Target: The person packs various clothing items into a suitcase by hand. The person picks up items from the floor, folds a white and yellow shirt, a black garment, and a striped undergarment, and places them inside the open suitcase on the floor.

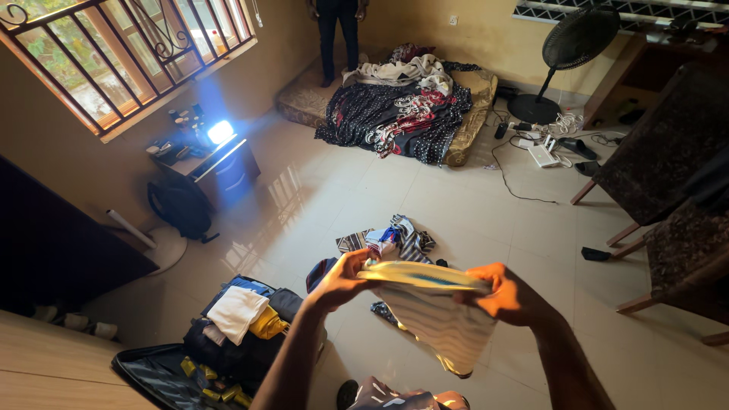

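Note:
My left hand (343, 278) and my right hand (507, 294) each grip one end of a pale striped garment (437, 319), stretched flat between them with its lower part hanging down. Below it on the tiled floor lies a small heap of clothes (395, 241). To the lower left an open dark suitcase (156, 372) holds folded clothes, with a white piece (237, 311) and a yellow one on top.
A mattress (304, 99) heaped with bedding lies against the far wall, and a person's legs (338, 38) stand on it. A standing fan (573, 45), cables and chargers sit at the right, dark chairs (668, 152) nearer. A barred window, a bright lamp (220, 131) and a backpack are at the left.

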